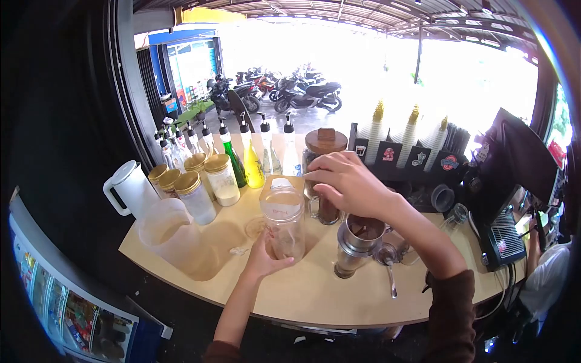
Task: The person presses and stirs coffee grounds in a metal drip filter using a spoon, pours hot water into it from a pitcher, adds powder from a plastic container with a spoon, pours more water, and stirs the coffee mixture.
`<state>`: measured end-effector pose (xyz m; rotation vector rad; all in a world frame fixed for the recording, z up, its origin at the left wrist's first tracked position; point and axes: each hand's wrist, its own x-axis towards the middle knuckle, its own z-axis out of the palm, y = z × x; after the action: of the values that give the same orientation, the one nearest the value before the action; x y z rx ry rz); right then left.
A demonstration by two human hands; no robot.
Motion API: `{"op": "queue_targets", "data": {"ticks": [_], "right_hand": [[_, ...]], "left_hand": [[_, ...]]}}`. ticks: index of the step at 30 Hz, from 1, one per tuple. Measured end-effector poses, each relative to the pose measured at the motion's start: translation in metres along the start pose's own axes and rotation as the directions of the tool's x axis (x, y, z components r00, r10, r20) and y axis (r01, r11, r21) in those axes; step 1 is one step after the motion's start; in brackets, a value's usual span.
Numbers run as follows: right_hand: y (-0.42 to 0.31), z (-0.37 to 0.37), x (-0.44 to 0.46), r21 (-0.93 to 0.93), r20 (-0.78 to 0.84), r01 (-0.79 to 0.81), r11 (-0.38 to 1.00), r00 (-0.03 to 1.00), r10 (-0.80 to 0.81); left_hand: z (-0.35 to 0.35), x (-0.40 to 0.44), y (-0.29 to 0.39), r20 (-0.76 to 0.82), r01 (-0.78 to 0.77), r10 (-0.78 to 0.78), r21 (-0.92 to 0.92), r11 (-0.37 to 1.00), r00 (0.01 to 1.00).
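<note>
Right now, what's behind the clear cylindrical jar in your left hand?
A tan square-edged item with something white on top. The clear cylindrical jar covers its lower front, which can't be made out.

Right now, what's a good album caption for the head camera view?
Left hand holds a clear jar; right hand hovers over the counter.

The pale counter (pixel 302 293) carries a white pitcher (pixel 134 189), a translucent tub (pixel 164 233), gold-lidded jars (pixel 196 199), a row of pump bottles (pixel 252 162), a wooden-lidded jar (pixel 326 141), a metal vessel (pixel 356 247) and a black cup holder (pixel 387 158).
</note>
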<state>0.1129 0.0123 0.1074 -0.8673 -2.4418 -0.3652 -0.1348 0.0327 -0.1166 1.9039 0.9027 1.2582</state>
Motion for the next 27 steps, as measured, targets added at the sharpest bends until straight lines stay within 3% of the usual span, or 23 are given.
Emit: {"op": "queue_targets", "data": {"ticks": [2,6,8,9,11,13,15,17,18,20,21,22,24,26,27], "right_hand": [[0.008,-0.014,-0.024,0.048,-0.067,-0.047,0.998,0.997,0.050],[0.016,-0.026,-0.104,0.249,-0.258,-0.299,0.921,0.896,0.361],[0.020,-0.023,-0.149,0.330,-0.329,-0.422,0.844,0.787,0.522],[0.026,-0.018,-0.176,0.275,-0.372,-0.472,0.838,0.751,0.545],[0.036,-0.006,-0.224,0.218,-0.407,-0.533,0.817,0.712,0.573],[0.039,0.006,-0.263,0.300,-0.459,-0.686,0.663,0.505,0.731],[0.044,0.023,-0.289,0.316,-0.461,-0.713,0.626,0.461,0.758],[0.033,0.029,-0.295,0.383,-0.441,-0.739,0.554,0.380,0.813],[0.031,0.033,-0.302,0.384,-0.432,-0.743,0.548,0.380,0.818],[0.033,0.051,-0.318,0.541,-0.377,-0.704,0.459,0.285,0.881],[0.035,0.064,-0.327,0.560,-0.427,-0.694,0.453,0.227,0.875],[0.037,0.073,-0.338,0.562,-0.427,-0.689,0.458,0.232,0.874],[0.039,0.077,-0.349,0.740,-0.284,-0.582,0.338,0.185,0.941],[0.038,0.072,-0.351,0.747,-0.276,-0.583,0.319,0.165,0.947],[0.039,0.070,-0.353,0.724,-0.226,-0.620,0.301,0.199,0.954]], "left_hand": [[-0.001,-0.003,-0.006,-0.022,0.060,-0.059,0.052,0.997,0.998],[0.001,-0.008,-0.005,-0.092,0.109,-0.092,0.200,0.974,0.991],[0.008,-0.008,-0.022,-0.390,-0.183,0.208,0.100,0.978,0.897],[0.006,-0.010,-0.028,-0.394,-0.179,0.202,0.095,0.979,0.897],[-0.001,-0.014,-0.037,-0.541,-0.259,0.376,0.282,0.924,0.752],[0.006,-0.013,-0.026,-0.548,-0.275,0.419,0.327,0.904,0.724],[0.013,-0.011,0.002,-0.550,-0.282,0.457,0.376,0.883,0.699],[0.032,-0.005,0.053,-0.288,-0.485,0.695,0.543,0.685,0.659],[0.042,-0.001,0.069,-0.288,-0.478,0.687,0.542,0.691,0.667],[0.062,0.010,0.091,-0.182,-0.578,0.683,0.408,0.707,0.707],[0.071,0.017,0.098,-0.182,-0.576,0.683,0.412,0.706,0.707],[0.080,0.024,0.104,-0.213,-0.575,0.651,0.324,0.751,0.729],[0.094,0.037,0.111,-0.240,-0.573,0.619,0.237,0.784,0.748],[0.104,0.046,0.115,-0.190,-0.385,0.353,-0.177,0.906,0.916],[0.103,0.052,0.108,-0.034,-0.310,0.311,-0.218,0.925,0.950]]}}
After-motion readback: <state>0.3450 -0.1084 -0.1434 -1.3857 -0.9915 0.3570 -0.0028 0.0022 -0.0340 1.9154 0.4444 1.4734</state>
